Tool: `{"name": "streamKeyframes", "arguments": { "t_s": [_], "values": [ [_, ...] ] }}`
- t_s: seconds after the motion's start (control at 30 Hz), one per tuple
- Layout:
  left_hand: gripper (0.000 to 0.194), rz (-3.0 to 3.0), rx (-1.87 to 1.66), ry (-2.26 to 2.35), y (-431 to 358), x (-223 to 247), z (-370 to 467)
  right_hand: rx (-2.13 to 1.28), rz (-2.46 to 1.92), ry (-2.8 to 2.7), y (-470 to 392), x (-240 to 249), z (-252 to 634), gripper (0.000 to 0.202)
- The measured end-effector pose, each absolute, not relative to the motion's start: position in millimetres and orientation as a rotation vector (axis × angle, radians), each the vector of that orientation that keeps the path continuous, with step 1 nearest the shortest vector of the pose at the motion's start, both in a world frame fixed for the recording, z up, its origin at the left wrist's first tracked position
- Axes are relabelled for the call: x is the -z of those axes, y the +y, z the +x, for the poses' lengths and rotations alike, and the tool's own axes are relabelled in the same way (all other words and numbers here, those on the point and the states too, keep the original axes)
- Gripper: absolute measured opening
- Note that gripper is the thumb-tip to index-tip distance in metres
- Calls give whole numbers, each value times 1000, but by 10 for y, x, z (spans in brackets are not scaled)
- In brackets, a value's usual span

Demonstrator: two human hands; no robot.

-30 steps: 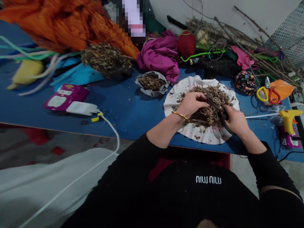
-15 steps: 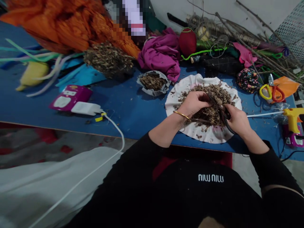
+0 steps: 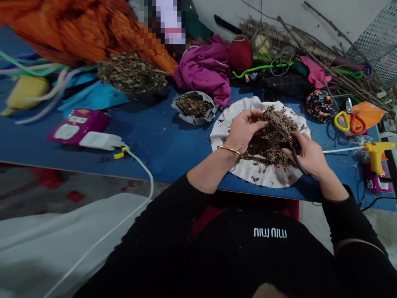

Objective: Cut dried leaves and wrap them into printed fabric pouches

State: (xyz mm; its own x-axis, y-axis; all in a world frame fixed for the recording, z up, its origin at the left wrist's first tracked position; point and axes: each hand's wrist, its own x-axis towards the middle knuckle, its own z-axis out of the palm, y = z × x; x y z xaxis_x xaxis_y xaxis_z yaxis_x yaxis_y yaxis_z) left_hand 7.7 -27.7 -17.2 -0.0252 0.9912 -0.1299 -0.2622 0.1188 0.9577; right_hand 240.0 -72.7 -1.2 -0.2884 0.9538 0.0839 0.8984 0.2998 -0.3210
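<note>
Fingers [image 3: 298,135] of the right hand [image 3: 311,157] hold the dark scissors [image 3: 280,130] by the handles, blades directed toward the left hand [image 3: 242,132]. Left fingers [image 3: 257,125] are narrow, beside dried plant pieces [image 3: 273,152]; whether they pinch any cannot be told. The pieces lie heaped on round white cloth [image 3: 273,180], upon the blue tabletop [image 3: 186,154]. Right: yellow glue gun [image 3: 376,156].
</note>
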Motion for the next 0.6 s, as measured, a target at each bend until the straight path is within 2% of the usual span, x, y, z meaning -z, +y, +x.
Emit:
{"name": "streamKeyframes", "arguments": {
  "t_s": [0.17, 0.37, 0.6],
  "values": [
    [22, 943, -1250, 1141, -297, 190, 107, -250, -1727, -2372, -733, 64, 2349, 65],
    [21, 925, -1218, 1153, -318, 167, 103, -221, -1706, -2416, -752, 125, 2363, 41],
    [24, 886, -1214, 1175, -307, 128, 105, -198, -1652, -2389, -751, 151, 2360, 43]
  ]
}}
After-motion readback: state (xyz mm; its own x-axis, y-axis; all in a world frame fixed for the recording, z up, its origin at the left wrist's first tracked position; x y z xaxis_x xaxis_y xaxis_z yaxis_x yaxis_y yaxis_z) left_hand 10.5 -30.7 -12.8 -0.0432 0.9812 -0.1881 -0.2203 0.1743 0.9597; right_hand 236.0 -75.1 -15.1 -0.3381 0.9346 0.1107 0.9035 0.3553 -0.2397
